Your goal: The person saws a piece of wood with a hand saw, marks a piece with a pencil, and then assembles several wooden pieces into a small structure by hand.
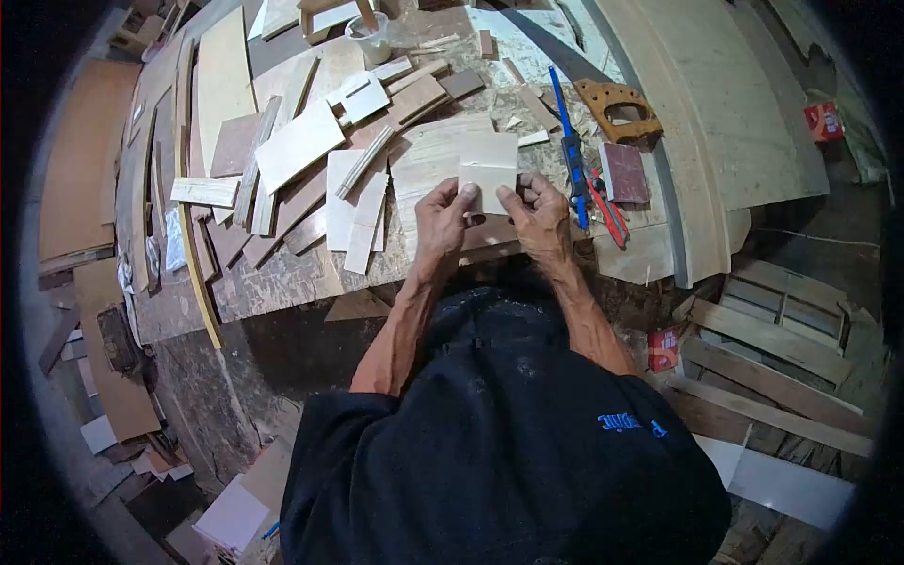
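A pale, flat wood piece (490,172) with a line across it is held between both hands over the front part of the workbench. My left hand (444,217) grips its left edge, thumb on top and fingers curled beneath. On the other side, my right hand (540,214) pinches the lower right edge in the same way. Under and behind the piece lies a larger light board (424,160). Just right of my right hand are a blue and black tool (573,151) and a red-handled tool (610,215).
A handsaw with a wooden handle (620,110) and a dark red block (624,173) lie to the right. Loose wood offcuts (301,146) pile up at the left. A plastic cup (368,40) stands at the back. Long boards (673,122) line the bench's right side.
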Demonstrator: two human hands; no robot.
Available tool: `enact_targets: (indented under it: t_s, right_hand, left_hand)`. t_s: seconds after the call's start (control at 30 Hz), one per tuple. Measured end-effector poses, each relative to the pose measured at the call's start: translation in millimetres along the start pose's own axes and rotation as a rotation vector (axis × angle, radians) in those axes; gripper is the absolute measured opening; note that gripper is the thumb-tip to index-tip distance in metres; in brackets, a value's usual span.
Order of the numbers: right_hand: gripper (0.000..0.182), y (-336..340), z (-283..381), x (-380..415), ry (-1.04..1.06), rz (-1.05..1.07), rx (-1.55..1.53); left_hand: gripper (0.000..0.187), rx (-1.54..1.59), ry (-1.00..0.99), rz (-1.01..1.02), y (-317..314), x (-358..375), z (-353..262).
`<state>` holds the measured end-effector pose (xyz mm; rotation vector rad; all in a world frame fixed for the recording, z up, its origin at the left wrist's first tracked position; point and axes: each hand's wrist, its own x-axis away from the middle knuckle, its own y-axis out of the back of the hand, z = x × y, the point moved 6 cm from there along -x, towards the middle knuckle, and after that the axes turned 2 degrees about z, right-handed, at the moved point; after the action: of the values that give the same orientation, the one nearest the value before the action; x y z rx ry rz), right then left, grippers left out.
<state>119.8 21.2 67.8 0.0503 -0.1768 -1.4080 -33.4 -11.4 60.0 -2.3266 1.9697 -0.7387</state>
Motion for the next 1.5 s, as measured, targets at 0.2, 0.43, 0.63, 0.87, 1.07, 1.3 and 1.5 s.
enact_targets:
  t_s: [0.2,0.43,0.63,0.87,1.07,1.3,1.5]
  right_hand:
    - [0.026,78.4,12.7,-14.7,0.154,-0.223,0.909]
    - [0.045,78.9,-7.3,-26.1,-0.029,-0.106,1.208]
    - [0.031,86.3,8.3,-34.7,0.071,-0.241,1.077]
    - [0.027,99.6,1.8,-102.5,0.37,-0.269,1.067]
    - [0.035,78.4,2.2,-129.0,0.351,-0.158,1.282]
    - [0.041,76.4,-5.0,-146.9,0.4,-0.114,1.284]
    - [0.035,83.8,-18.4,-161.4,0.375,-0.027,1.309]
  left_hand:
    - [0.025,-0.271,-0.072,0.047,22.7,-19.4,3.4]
    - [0.025,-0.549,-0.058,0.234,7.2,-47.4,2.5]
    - [0.028,-0.855,-0.068,0.303,6.2,-60.0,-0.3]
    - [0.029,-0.911,-0.008,0.277,2.7,-56.3,-8.2]
    - [0.03,-0.909,-0.03,0.323,2.8,-58.0,-6.3]
    - [0.037,-0.995,-0.071,0.366,3.8,-60.2,-8.2]
    - [0.035,-0.965,-0.005,0.35,11.7,-66.9,6.5]
